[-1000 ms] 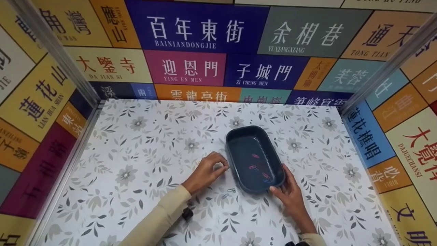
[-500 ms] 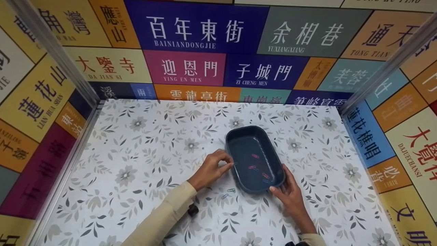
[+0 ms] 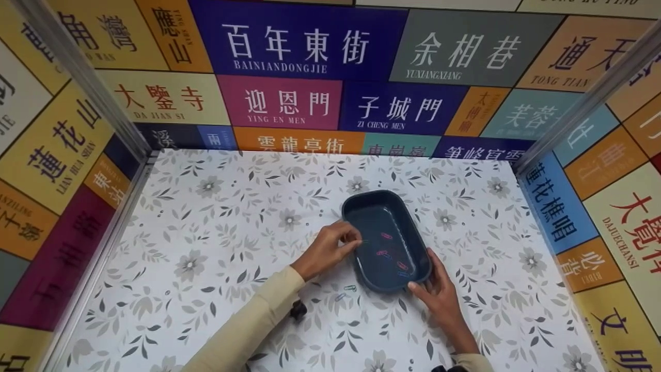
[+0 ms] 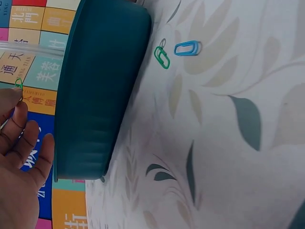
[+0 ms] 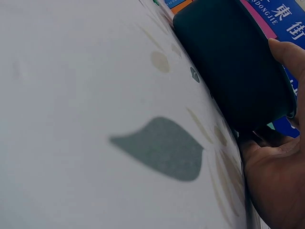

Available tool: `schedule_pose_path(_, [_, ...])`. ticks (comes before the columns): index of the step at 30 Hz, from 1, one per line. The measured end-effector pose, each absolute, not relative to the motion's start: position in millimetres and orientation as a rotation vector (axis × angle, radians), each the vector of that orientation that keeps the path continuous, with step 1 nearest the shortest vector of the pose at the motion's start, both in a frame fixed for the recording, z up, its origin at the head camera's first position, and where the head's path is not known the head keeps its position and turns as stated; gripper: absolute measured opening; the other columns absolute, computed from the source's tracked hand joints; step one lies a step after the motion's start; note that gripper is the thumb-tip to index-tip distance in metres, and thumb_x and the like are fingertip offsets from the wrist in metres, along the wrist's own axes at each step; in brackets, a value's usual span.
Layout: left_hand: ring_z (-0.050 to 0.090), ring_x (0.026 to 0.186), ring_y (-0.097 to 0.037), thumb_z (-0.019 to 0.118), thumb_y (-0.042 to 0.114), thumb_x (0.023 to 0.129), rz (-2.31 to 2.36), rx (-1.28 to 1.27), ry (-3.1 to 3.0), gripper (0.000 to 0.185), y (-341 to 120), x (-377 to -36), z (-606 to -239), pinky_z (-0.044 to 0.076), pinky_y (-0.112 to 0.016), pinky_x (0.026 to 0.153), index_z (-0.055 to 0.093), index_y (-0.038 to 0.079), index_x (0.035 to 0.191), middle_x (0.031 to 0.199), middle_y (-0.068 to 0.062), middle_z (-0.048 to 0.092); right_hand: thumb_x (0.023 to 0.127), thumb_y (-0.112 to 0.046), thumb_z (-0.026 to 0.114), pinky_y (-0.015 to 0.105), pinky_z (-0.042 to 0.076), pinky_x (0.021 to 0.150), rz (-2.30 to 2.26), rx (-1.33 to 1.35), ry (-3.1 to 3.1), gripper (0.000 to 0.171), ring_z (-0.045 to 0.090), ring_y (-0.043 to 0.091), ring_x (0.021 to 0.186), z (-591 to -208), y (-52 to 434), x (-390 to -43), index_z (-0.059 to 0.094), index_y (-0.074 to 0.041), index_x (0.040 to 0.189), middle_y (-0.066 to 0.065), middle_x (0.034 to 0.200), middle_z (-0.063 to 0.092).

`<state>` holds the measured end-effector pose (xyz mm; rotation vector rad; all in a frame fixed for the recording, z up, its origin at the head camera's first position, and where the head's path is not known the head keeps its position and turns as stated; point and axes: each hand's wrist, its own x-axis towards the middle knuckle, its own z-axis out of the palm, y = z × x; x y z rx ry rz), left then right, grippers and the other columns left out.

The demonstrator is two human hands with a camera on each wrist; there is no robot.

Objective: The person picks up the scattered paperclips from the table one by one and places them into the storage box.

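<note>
A green paper clip is pinched between the thumb and index finger of my left hand, just over the left rim of a dark teal plastic tub. My right hand grips the tub's near right corner, thumb at the rim and fingers along the side. Inside the tub lie several pink and blue paper clips, among them a pink one. On the table beside the tub's near left end are a green clip and a blue clip.
A white table with a leaf and flower print carries everything. Panels printed with large characters stand behind it and at both sides, joined by metal corner posts.
My left hand has moved right, bringing the pinched paper clip from outside the tub to above its inside. The right hand and the tub stay in place.
</note>
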<state>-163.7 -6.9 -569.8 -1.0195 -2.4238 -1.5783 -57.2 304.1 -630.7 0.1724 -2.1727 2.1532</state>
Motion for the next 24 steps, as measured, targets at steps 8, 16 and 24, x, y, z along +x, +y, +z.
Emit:
schedule_pose_path(8, [0.06, 0.082, -0.01, 0.079, 0.002, 0.101, -1.574, -1.05, -2.426, 0.005, 3.2, -170.9, -564.1, 0.053, -0.028, 0.072, 0.076, 0.005, 0.1, 0.091, -0.007, 0.07, 0.096, 0.017, 0.071, 0.014, 0.034, 0.12, 2.158, 0.152, -2.173, 0.095, 0.038, -0.009, 0.152, -630.7, 304.0, -57.9, 0.019, 0.002, 0.174, 0.032, 0.178, 0.014])
schedule_pose_path(16, [0.062, 0.084, -0.012, 0.077, 0.005, 0.104, -1.59, -1.097, -2.416, 0.003, 14.4, -178.7, -561.2, 0.052, -0.025, 0.074, 0.075, 0.005, 0.101, 0.094, -0.007, 0.071, 0.097, 0.014, 0.072, 0.013, 0.033, 0.12, 2.148, 0.139, -2.201, 0.094, 0.035, -0.011, 0.151, -629.0, 304.3, -57.1, 0.019, 0.001, 0.174, 0.03, 0.179, 0.013])
schedule_pose_path(24, [0.063, 0.088, -0.012, 0.075, 0.009, 0.105, -1.547, -1.161, -2.465, 0.006, 25.6, -182.9, -561.0, 0.053, -0.023, 0.078, 0.077, 0.003, 0.104, 0.099, -0.008, 0.073, 0.098, 0.014, 0.071, 0.013, 0.032, 0.121, 2.153, 0.147, -2.209, 0.093, 0.035, -0.012, 0.151, -629.8, 304.6, -56.2, 0.018, 0.001, 0.174, 0.03, 0.179, 0.012])
